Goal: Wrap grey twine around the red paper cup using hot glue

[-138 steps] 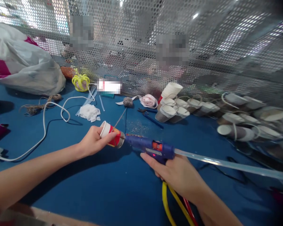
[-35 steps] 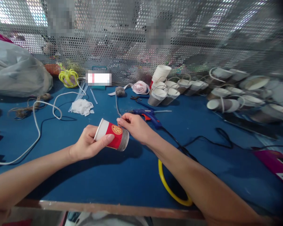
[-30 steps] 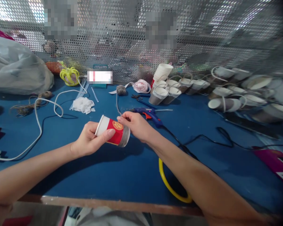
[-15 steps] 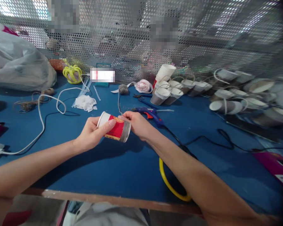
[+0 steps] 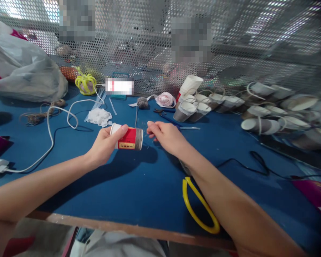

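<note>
While I watch from afar through the head camera, the left hand (image 5: pixel 103 144) has its thumb and fingers closed around the cup (image 5: pixel 131 135), which is held sideways over the blue table (image 5: pixel 128 200), mouth to the left and base to the right. A gray yarn band (image 5: pixel 139 139) circles the base end, and a strand (image 5: pixel 136 117) runs from the yarn ball (image 5: pixel 142 103) down behind the cup. I see the right hand (image 5: pixel 166 137) loosely curled near the base but apart from it; whether its fingers pinch anything, I cannot tell. A glue stick (image 5: pixel 191 128) shows just beyond that hand.

I judge the step in hand to be winding yarn around the cup. To my mind, the next move calls for a steady, light left grasp and right fingers guiding the strand snugly against the band.
</note>
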The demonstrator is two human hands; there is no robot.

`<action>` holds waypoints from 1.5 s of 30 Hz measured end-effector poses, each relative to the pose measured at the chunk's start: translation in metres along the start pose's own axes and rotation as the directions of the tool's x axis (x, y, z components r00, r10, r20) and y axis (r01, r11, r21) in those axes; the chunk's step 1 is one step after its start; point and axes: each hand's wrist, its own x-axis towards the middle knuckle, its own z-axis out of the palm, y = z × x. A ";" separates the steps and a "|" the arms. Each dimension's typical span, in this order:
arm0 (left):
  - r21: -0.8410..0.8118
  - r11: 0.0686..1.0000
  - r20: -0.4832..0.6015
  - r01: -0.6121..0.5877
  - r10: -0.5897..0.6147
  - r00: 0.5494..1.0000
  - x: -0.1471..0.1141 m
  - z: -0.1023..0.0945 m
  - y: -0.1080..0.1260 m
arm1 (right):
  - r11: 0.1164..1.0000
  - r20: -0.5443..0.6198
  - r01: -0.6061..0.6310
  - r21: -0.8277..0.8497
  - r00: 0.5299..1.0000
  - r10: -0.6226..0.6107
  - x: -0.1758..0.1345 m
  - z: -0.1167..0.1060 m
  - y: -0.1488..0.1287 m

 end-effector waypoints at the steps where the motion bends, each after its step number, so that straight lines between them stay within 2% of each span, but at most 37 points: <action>1: -0.002 1.000 -0.036 0.018 -0.018 0.999 0.001 0.000 0.000 | 1.000 0.036 0.024 0.009 0.999 -0.025 -0.003 -0.004 -0.003; 4: 0.028 0.997 -0.059 0.068 -0.066 0.996 0.003 0.000 -0.002 | 0.993 0.227 0.071 0.094 0.970 -0.091 -0.014 -0.006 -0.011; 6: 0.064 0.994 -0.026 0.085 -0.084 0.996 0.003 -0.001 -0.004 | 0.989 0.276 0.062 0.131 0.956 -0.097 -0.020 0.000 -0.014; 10: 0.169 0.986 0.025 -0.011 0.007 1.000 0.001 -0.003 -0.008 | 0.975 0.216 0.028 0.219 0.973 -0.076 -0.025 0.011 -0.012; 13: 0.283 0.950 0.075 -0.132 0.115 0.991 -0.002 -0.005 -0.010 | 0.950 0.238 -0.006 0.312 0.969 -0.072 -0.026 0.010 -0.008; 16: 0.355 0.899 0.168 -0.258 0.210 0.963 -0.006 -0.007 -0.012 | 0.918 0.260 -0.054 0.393 0.964 -0.055 -0.027 0.003 -0.008; 19: 0.378 0.859 0.284 -0.346 0.248 0.926 -0.008 -0.010 -0.011 | 0.920 0.199 -0.017 0.391 0.978 -0.066 -0.031 -0.002 -0.008; 21: 0.332 0.896 0.304 -0.293 0.193 0.933 -0.005 -0.011 -0.008 | 0.946 0.129 0.075 0.316 0.984 -0.121 -0.035 -0.003 -0.009; 23: 0.221 0.967 0.270 -0.128 0.065 0.961 -0.001 -0.011 -0.005 | 0.956 0.076 0.207 0.206 0.971 -0.226 -0.039 -0.002 -0.008; 26: 0.042 0.983 0.193 0.176 -0.181 0.964 0.005 -0.007 0.001 | 0.907 0.044 0.417 0.057 0.906 -0.420 -0.045 0.004 -0.004; 29: -0.002 0.954 0.138 0.301 -0.298 0.945 0.007 -0.004 0.001 | 0.849 0.063 0.527 -0.029 0.849 -0.525 -0.046 0.009 0.001; 31: 0.031 0.958 0.120 0.285 -0.286 0.951 0.006 -0.004 -0.002 | 0.858 0.050 0.513 -0.027 0.858 -0.511 -0.045 0.010 0.004; 34: 0.125 0.972 0.125 0.201 -0.217 0.968 0.004 -0.005 -0.007 | 0.906 -0.091 0.422 0.018 0.904 -0.419 -0.043 0.006 0.007; 36: 0.186 0.970 0.140 0.155 -0.182 0.973 0.002 -0.005 -0.009 | 0.915 -0.145 0.403 0.031 0.907 -0.395 -0.042 0.005 0.008; 45: 0.312 0.948 0.226 0.063 -0.138 0.964 -0.002 0.000 -0.011 | 0.882 0.100 0.465 0.074 0.877 -0.470 -0.044 0.014 0.003</action>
